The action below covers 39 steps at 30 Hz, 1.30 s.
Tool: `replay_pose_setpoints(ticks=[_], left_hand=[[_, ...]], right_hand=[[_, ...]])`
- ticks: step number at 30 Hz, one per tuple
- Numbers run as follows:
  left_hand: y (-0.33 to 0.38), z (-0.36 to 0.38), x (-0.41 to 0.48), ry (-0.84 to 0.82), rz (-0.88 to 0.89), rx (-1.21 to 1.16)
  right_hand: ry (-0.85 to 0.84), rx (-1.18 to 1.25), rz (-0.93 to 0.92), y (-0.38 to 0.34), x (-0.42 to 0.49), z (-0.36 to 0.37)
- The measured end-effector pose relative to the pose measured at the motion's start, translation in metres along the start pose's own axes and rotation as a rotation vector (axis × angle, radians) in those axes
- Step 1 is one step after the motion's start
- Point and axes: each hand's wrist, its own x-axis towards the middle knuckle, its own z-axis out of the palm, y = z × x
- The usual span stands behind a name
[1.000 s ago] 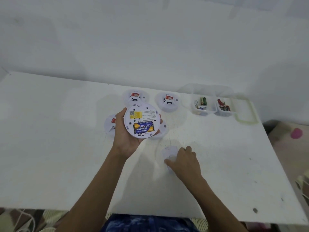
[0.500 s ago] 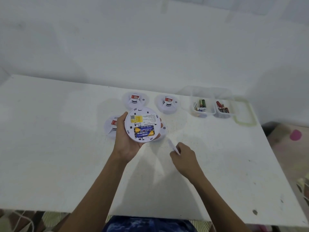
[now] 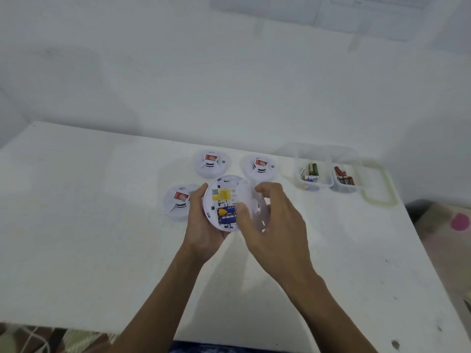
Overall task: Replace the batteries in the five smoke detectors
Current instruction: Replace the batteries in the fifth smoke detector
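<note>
My left hand (image 3: 201,222) grips a round white smoke detector (image 3: 223,200), back side up, above the table. Its yellow label and a blue battery (image 3: 226,214) in the compartment show. My right hand (image 3: 275,220) holds a round white cover plate (image 3: 253,205), blurred, against the detector's right half. Three other white detectors with red stickers rest on the table: one at the left (image 3: 178,200), two behind (image 3: 211,163) (image 3: 260,165). Anything beneath my hands is hidden.
On the white table (image 3: 102,225), two clear plastic tubs at the back right hold batteries: green and blue ones (image 3: 311,173), red and black ones (image 3: 344,177). A clear lid with a greenish rim (image 3: 379,184) lies right of them. The wall stands close behind.
My right hand has lifted the white cover plate off the table and carried it up and left to the detector's back. My left hand has kept the detector in about the same place.
</note>
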Motion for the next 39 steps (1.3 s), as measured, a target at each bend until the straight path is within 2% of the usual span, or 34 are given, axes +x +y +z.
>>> replay_pose_setpoints(ticks=[4,13,17,23,29,39], left_hand=[[0.003,0.005,0.001,-0.025,-0.068,-0.056],[0.002,0.012,-0.001,-0.026,-0.090,-0.042],[0.004,0.007,0.003,0.020,-0.066,0.001],[0.003,0.001,0.005,-0.019,-0.099,-0.002],[0.004,-0.006,0.010,-0.010,-0.074,0.032],[0.003,-0.004,0.009,0.029,-0.029,0.105]], right_hand=[[0.181,-0.211,-0.170,0.003,0.003,0.014],[0.258,-0.319,-0.298,0.012,0.015,0.038],[0.184,-0.293,-0.262,0.014,0.014,0.040],[0.120,-0.258,-0.222,0.012,0.017,0.038],[-0.041,-0.210,-0.234,0.012,0.024,0.027],[0.134,-0.290,-0.152,0.008,0.016,0.048]])
